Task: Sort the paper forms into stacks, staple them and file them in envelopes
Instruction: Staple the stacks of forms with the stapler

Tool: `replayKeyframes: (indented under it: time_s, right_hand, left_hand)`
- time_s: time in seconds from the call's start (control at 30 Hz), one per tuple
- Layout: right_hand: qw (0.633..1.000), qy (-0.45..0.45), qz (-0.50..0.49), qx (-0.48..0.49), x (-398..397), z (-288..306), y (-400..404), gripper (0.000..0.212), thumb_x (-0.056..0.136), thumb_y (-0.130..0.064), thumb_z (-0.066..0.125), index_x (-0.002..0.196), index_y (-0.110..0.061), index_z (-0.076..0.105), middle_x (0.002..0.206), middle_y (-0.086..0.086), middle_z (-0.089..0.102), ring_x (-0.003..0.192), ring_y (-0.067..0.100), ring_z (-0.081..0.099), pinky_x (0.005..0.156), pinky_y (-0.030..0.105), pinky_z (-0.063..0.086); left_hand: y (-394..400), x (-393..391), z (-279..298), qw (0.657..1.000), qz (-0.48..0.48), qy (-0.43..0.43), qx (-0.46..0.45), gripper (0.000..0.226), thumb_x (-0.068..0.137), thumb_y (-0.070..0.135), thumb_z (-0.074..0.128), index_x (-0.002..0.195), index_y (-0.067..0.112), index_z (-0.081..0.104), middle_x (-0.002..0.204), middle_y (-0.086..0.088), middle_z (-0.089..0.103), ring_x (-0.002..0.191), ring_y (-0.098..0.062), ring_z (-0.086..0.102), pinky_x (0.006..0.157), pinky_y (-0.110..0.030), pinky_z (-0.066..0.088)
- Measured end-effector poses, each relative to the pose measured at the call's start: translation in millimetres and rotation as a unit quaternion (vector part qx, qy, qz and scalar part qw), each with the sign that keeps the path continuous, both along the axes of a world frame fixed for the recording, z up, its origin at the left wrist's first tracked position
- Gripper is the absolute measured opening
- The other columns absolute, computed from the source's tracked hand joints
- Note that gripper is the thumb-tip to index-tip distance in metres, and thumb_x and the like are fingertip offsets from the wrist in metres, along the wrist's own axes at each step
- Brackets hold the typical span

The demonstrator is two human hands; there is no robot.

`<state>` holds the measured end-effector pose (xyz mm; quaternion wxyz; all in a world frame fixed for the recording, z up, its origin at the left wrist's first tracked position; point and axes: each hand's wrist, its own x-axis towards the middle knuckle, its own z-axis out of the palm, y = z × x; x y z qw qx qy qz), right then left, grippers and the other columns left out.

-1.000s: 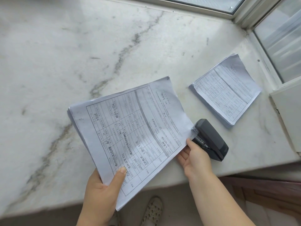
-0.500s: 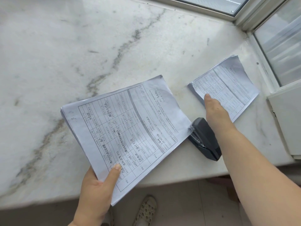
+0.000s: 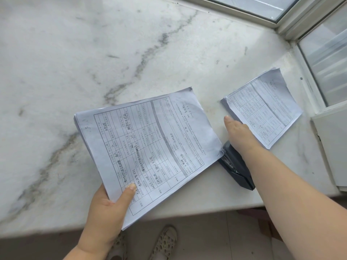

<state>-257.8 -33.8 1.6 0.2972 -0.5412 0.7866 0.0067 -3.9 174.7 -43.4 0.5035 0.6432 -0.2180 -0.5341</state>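
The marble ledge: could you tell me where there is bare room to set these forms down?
The marble ledge is bare left of and beyond the held forms, out to the window frame. It is crowded on the right, where the stapler, the right hand and the second stack sit close together.

Right hand now flat atop stapler.

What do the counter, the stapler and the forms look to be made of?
Counter: apparently polished marble or similar stone, white with grey-brown veins and a soft sheen.
Stapler: likely dark grey matte plastic casing; a glint of metal shows along its side.
Forms: thin white printed paper, slightly bent where the left hand holds the bundle.
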Motion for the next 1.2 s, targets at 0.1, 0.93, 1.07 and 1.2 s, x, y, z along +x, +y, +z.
replayKeyframes:
  time_s: [0.1,0.93,1.07,1.2]
  right_hand:
    - [0.999,-0.011,-0.031,0.007,-2,-4,-2,0.055,0.103,-0.049,0.023,0.141,-0.015,0.044,0.145,0.015,0.036,0.129,0.026,0.036,0.103,0.039,0.027]
    - [0.989,0.120,-0.034,-0.074,12,-22,2,0.047,0.099,-0.051,0.032,0.131,-0.023,0.051,0.129,0.004,0.046,0.120,0.023,0.047,0.099,0.039,0.036]
    - [0.987,-0.050,-0.098,-0.113,5,-15,4,0.039,0.097,-0.056,0.036,0.106,-0.024,0.057,0.114,0.001,0.058,0.106,0.020,0.057,0.089,0.037,0.041]
    - [0.916,-0.271,-0.161,-0.247,-28,22,28,0.032,0.093,-0.052,0.049,0.095,-0.022,0.061,0.095,-0.003,0.066,0.086,0.013,0.060,0.086,0.031,0.047]
  left_hand:
    - [-1,1,-2,1.000,0.004,0.004,0.004,0.033,0.086,-0.003,0.062,0.103,0.025,0.067,0.099,0.016,0.073,0.096,-0.005,0.068,0.078,-0.014,0.054]
    - [-19,16,1,0.994,-0.053,-0.037,0.089,0.038,0.082,0.000,0.070,0.098,0.034,0.064,0.078,0.032,0.068,0.094,0.002,0.056,0.076,-0.015,0.037]
    - [-20,14,-2,0.995,-0.062,-0.048,0.065,0.040,0.083,-0.004,0.066,0.096,0.034,0.063,0.076,0.032,0.068,0.092,0.004,0.056,0.075,-0.014,0.037]
    - [-23,15,-2,0.995,-0.065,-0.037,0.059,0.039,0.085,-0.008,0.063,0.100,0.028,0.064,0.081,0.022,0.072,0.091,0.000,0.062,0.072,-0.014,0.046]
